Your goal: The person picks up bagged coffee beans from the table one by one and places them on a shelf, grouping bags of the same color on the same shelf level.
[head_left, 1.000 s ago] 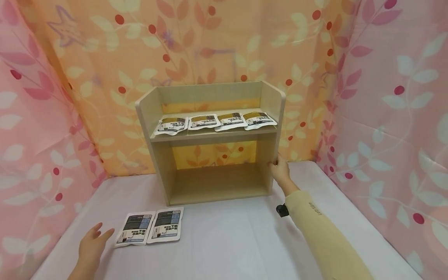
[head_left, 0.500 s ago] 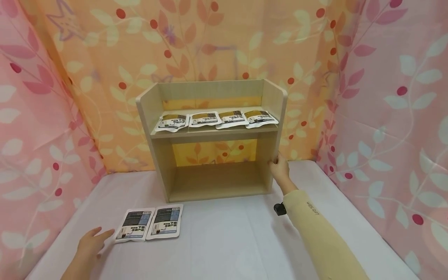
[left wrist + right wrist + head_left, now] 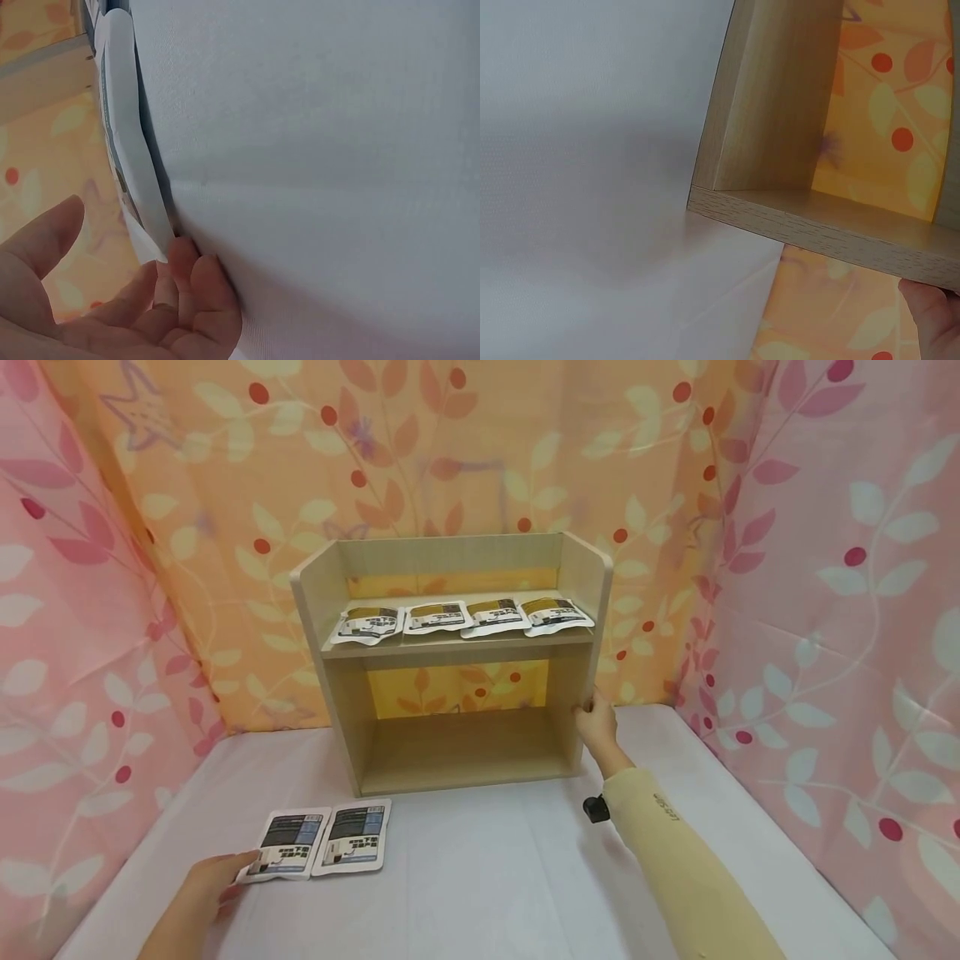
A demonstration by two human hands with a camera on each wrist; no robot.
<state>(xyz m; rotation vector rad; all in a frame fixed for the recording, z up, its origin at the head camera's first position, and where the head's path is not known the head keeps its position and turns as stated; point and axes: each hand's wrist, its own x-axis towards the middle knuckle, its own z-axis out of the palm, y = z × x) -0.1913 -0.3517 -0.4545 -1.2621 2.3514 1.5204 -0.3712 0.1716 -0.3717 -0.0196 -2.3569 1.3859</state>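
My left hand [image 3: 206, 883] is at the near left corner of a flat white printed pouch [image 3: 288, 843] on the table. In the left wrist view, the fingers [image 3: 214, 289] meet the pouch's edge while the thumb [image 3: 56, 232] stands apart from it. A second such pouch [image 3: 352, 837] lies against the first one's right side. My right hand [image 3: 600, 727] holds the front edge of the right side panel of a pale wooden shelf [image 3: 457, 647]; the right wrist view catches only part of that hand [image 3: 934, 311] against the panel.
Several similar pouches [image 3: 435, 617] lie in a row on the shelf's upper board, tilted at its front edge. The lower compartment [image 3: 465, 747] faces forward. A white-covered table [image 3: 480, 893] bears the shelf. Patterned cloth [image 3: 442, 452] surrounds the back and both sides.
My left hand has moved right to the left pouch and now touches its corner, shifting it slightly. The right hand stays on the shelf's side panel.
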